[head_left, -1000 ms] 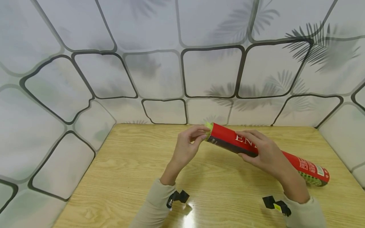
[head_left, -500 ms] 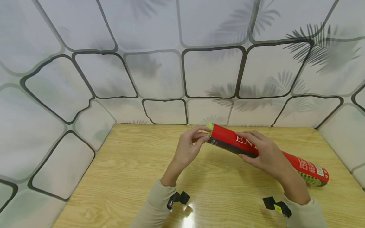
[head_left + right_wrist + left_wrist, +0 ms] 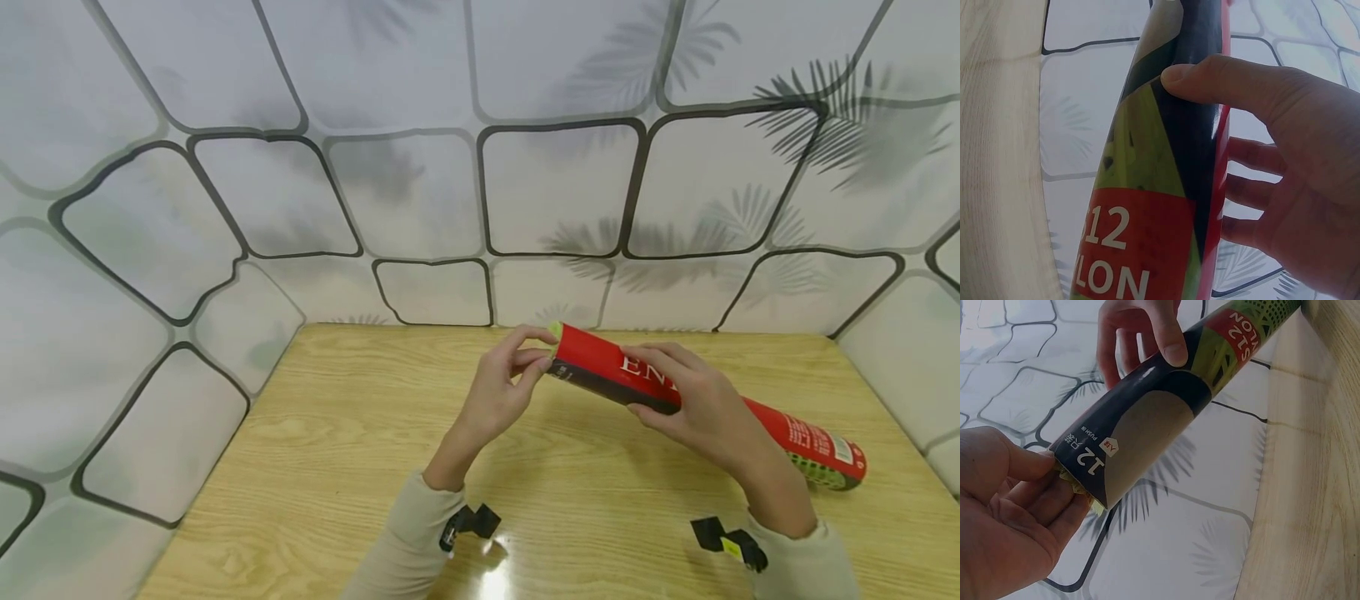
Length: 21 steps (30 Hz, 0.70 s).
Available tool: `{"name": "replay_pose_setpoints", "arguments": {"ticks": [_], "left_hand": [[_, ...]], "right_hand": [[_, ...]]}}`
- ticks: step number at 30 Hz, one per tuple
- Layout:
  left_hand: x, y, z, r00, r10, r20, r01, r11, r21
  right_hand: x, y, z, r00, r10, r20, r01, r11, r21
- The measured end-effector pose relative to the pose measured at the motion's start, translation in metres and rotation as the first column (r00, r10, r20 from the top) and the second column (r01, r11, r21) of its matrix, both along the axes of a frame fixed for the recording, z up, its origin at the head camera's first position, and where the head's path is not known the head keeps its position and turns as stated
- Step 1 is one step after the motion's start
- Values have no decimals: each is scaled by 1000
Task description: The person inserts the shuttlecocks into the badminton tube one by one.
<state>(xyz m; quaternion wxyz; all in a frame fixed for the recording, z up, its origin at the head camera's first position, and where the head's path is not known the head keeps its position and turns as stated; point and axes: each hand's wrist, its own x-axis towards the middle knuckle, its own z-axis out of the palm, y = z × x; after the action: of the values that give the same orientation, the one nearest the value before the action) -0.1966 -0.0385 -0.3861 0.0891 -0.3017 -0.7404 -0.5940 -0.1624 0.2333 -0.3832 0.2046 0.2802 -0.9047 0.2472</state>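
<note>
A long shuttlecock tube (image 3: 588,352), red, black and green with white lettering, lies slantwise in the head view, its left end raised. My right hand (image 3: 697,400) grips it around the middle, thumb on the near side; in the right wrist view the thumb presses the printed wall. At the raised end, a yellow-green shuttlecock (image 3: 1094,505) shows only a narrow frilled edge at the tube's mouth. My left hand (image 3: 498,387) pinches there; the left wrist view has its thumb at the rim and curled fingers against the shuttlecock. The rest of the shuttlecock is hidden.
A wooden table (image 3: 337,467) lies under both hands, and the tube's far right end rests on or near it. Behind and at the sides stands a pale wall covering (image 3: 420,200) with dark outlines and leaf prints.
My left hand has shifted slightly right toward the tube's mouth, and less of the shuttlecock sticks out. My right hand and the tube have hardly moved.
</note>
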Motion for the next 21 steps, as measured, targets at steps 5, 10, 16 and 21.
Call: {"name": "replay_pose_setpoints", "arguments": {"ticks": [5, 10, 16, 21], "left_hand": [[0, 1, 2, 999, -39, 14, 39, 999, -9], [-1, 2, 3, 995, -98, 18, 99, 995, -16], [-2, 1, 1, 983, -172, 58, 172, 985, -1], [-1, -1, 0, 974, -198, 108, 199, 980, 2]], "right_hand": [[0, 0, 2, 1000, -3, 2, 3, 1000, -6], [0, 2, 2, 1000, -2, -5, 2, 1000, -8], [-2, 2, 1, 1000, 21, -16, -21, 1000, -9], [-2, 0, -1, 1000, 27, 5, -27, 1000, -4]]}}
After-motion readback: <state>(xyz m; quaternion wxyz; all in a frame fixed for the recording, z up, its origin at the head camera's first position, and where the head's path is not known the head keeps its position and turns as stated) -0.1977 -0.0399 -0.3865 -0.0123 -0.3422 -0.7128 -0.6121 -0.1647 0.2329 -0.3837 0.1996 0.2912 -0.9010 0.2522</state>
